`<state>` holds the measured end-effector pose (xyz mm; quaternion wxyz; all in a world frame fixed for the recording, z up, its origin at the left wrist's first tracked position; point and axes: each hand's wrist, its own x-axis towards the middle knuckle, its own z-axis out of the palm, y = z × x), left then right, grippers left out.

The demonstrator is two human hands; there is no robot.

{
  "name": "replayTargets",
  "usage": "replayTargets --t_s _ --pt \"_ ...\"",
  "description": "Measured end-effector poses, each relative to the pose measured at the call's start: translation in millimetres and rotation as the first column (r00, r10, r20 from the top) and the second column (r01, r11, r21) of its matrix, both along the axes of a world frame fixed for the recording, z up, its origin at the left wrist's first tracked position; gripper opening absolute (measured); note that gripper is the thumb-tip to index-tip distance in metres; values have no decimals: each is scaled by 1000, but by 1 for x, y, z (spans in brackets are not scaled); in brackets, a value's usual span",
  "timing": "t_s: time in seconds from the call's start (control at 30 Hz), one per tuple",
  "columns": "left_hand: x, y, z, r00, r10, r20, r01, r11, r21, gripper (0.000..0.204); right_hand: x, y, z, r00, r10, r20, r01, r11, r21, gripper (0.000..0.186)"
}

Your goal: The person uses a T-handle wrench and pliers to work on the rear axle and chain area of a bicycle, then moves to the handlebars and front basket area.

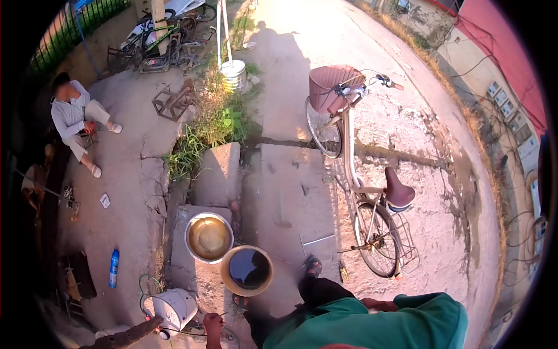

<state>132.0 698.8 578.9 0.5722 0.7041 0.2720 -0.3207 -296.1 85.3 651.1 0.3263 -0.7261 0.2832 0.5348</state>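
Observation:
At the lower edge my left hand (213, 323) is closed on a small, thin, stick-like thing (223, 314), too small to name. Of my right arm, a bit of bare skin (378, 304) shows between the green sleeve and shirt; the fingers are hidden. Up from my left hand, near my sandalled foot, stands a tan basin (272, 273) of dark liquid. Touching it is a pale-rimmed basin (189, 231) with a brownish inside. Left of my hand is a white bucket (174, 308); a dark forearm-like shape (128, 336) reaches it, whose I cannot tell.
A bicycle (351, 163) with a basket stands on the right. At the left lie a blue spray can (114, 269) and a dark box (78, 276); beyond them sits a person (72, 116). A metal rod (318, 240) lies near my foot. Farther off are weeds (203, 136) and a striped bucket (233, 75).

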Motion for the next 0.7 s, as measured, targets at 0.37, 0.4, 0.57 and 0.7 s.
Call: replayTargets --t_s 0.37,0.4,0.57,0.7 --pt "20 -402 190 584 -727 362 775 632 19 17 200 -179 104 620 -490 613 455 861 227 40" --pt "21 -440 214 567 -755 328 804 595 -19 17 224 -179 128 558 -543 627 430 836 341 39" --pt "34 -560 278 624 -736 263 781 579 -232 21 323 -174 205 529 -482 699 250 875 414 36" --pt "65 -615 287 657 -724 210 746 583 -322 17 373 -205 227 433 -258 864 -7 957 290 33"
